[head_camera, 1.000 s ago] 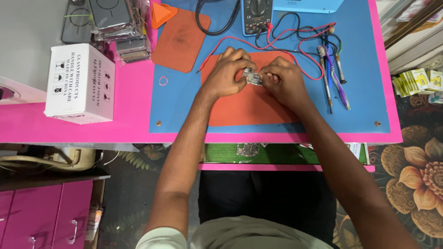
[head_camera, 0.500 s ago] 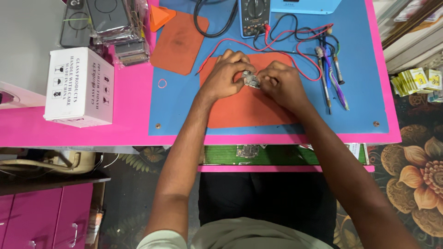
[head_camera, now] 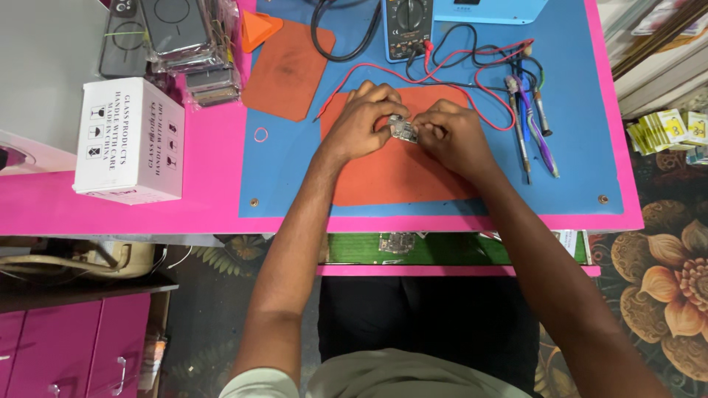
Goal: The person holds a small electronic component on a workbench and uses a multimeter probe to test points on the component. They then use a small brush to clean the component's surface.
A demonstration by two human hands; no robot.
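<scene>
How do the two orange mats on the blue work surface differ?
The near orange mat lies square to the table edge, under both hands; the far orange mat is smaller, turned at an angle and bare. The left hand and right hand pinch a small part. Both mats lie flat.

Pink counter (head_camera: 214, 199), overlaid by a blue mat (head_camera: 575, 147).
Orange pad (head_camera: 398, 173), centre: left hand (head_camera: 361, 121) and right hand (head_camera: 453, 136) meet over it, both pinching a small silvery component (head_camera: 403, 130) between their fingertips.
Second orange pad (head_camera: 284, 70), far left of the mat.
Multimeter (head_camera: 407, 26), far centre, with red and black leads (head_camera: 442, 70) trailing right.
Pens and probes (head_camera: 531, 121), right.
White cardboard box (head_camera: 129, 140), left, on the pink counter.
Stack of wrapped packets (head_camera: 181, 37), far left.
</scene>
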